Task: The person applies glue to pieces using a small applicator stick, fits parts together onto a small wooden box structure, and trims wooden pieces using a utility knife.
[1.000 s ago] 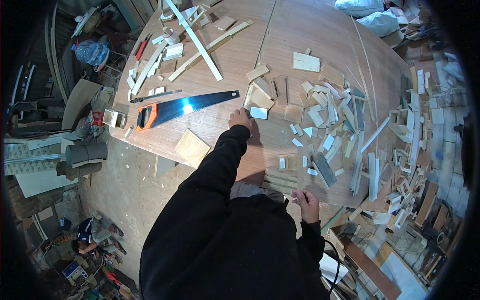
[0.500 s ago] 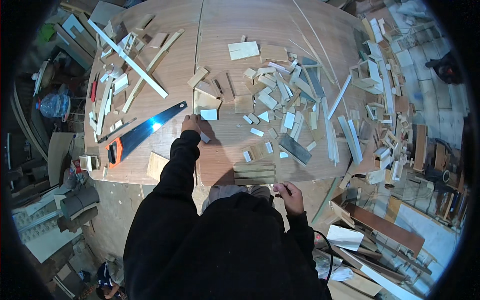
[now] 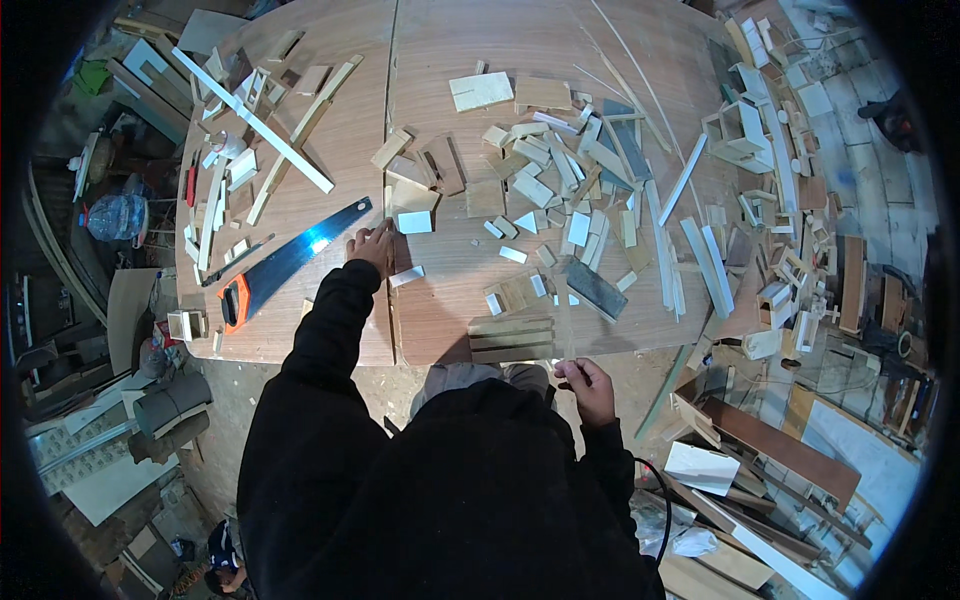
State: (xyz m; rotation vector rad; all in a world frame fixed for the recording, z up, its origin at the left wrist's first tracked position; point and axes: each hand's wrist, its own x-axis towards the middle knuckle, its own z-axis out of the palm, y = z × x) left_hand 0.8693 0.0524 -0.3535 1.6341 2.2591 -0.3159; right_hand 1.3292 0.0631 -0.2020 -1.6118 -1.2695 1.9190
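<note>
Just beyond the near edge of the table (image 3: 440,345), the right hand (image 3: 588,390) has its thumb and fingers drawn together; whether they pinch anything I cannot tell. Near it, to the left, a slatted wooden piece (image 3: 512,340) lies at that edge. Farther in, a small white strip (image 3: 407,276) lies just right of the left hand (image 3: 370,248), whose bent fingers reach down to the table; their grip is unclear. The orange-handled saw (image 3: 290,258) lies left of it, a white-faced block (image 3: 414,222) just beyond, to the right.
</note>
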